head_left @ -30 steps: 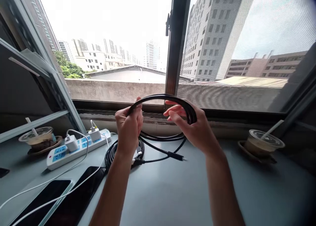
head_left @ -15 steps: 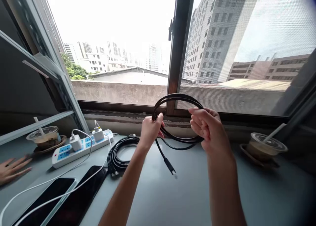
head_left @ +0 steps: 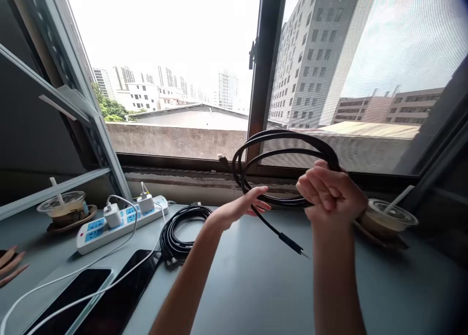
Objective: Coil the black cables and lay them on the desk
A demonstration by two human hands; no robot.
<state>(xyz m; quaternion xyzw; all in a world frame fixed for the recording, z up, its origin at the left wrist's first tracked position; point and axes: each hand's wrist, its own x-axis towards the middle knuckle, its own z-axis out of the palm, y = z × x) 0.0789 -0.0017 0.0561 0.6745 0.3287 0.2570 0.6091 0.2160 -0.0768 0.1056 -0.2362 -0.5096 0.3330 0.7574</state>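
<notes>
My right hand [head_left: 331,193] is closed round a coiled black cable [head_left: 281,142], holding the loops up in front of the window. One plug end [head_left: 292,246] hangs down toward the table; the other end sticks out at the coil's left. My left hand [head_left: 239,207] is open, fingers stretched out under the coil's lower left, touching or nearly touching the strands. A second black cable coil [head_left: 179,232] lies on the grey table [head_left: 256,286] to the left of my left arm.
A white power strip [head_left: 120,220] with two chargers and white leads lies at the left. Two dark phones [head_left: 91,296] lie near the front left. Iced drinks stand at left [head_left: 64,208] and right [head_left: 387,215]. Another person's fingers [head_left: 9,264] rest at the left edge.
My left hand let go of the coil and opened. My right hand carried the coil up and to the right, and the hanging plug swung right. The other person's hand drew back left.
</notes>
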